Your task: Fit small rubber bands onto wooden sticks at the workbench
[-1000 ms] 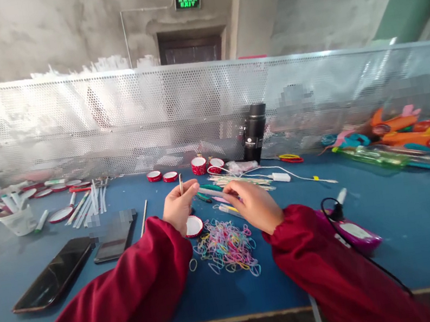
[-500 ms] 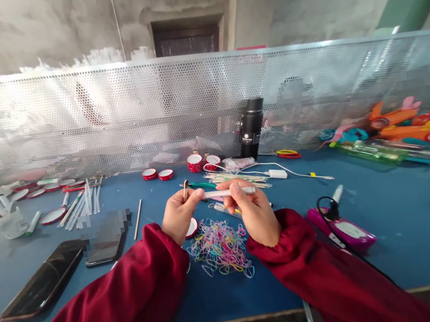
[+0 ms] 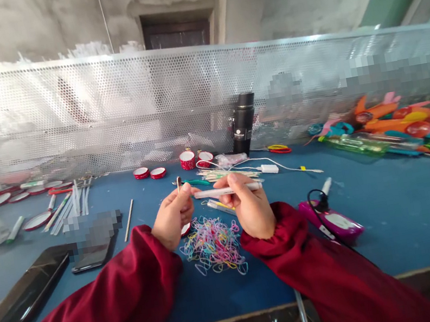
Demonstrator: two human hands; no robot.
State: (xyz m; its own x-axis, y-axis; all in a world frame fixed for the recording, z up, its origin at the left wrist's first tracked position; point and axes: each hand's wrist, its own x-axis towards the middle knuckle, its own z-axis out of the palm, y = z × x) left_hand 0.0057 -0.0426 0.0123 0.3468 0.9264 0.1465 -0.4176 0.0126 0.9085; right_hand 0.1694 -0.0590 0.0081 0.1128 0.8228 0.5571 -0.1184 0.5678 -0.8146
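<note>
White pen held mid-frame

Head view: my right grip clamps the pen at centre; my left grip pinches a thin stick just left of it. Coloured bands lie piled on the desk, lower centre.

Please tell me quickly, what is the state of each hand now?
Left hand: closed, holding a thin stick upright.
Right hand: closed, holding a white pen almost level.
</note>
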